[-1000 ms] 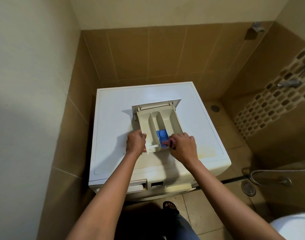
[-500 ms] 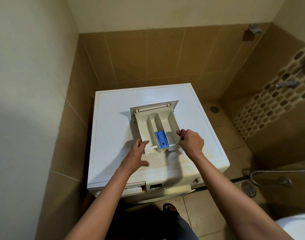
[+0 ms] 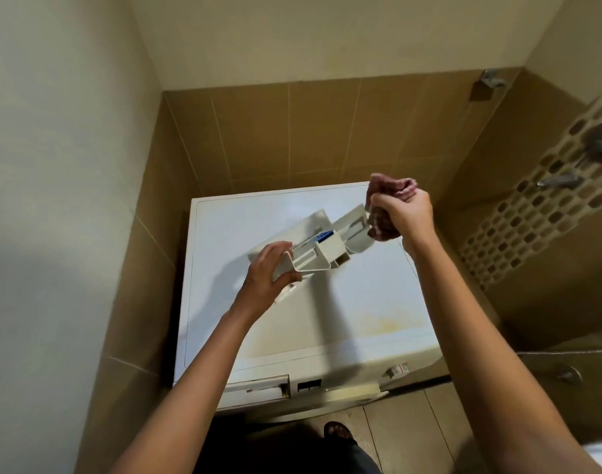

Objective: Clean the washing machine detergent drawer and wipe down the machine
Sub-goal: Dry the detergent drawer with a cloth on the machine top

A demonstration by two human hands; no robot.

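Brown tiles hem in the washing machine (image 3: 292, 319). Above its top's far half, the detergent drawer (image 3: 330, 249) is held tilted. The left hand (image 3: 265, 271) has its grip round the front panel, and the right hand (image 3: 405, 213) bunches a maroon cloth (image 3: 392, 186) at the drawer's other end. The plastic looks light, stiff and likely slick, so the panel seems the best hold.

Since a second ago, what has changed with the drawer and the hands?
The detergent drawer has been lifted off the washing machine top and turned on its side. The left hand now grips one end; the right hand, holding the maroon cloth, has moved to the other end. The blue insert stays in the drawer.
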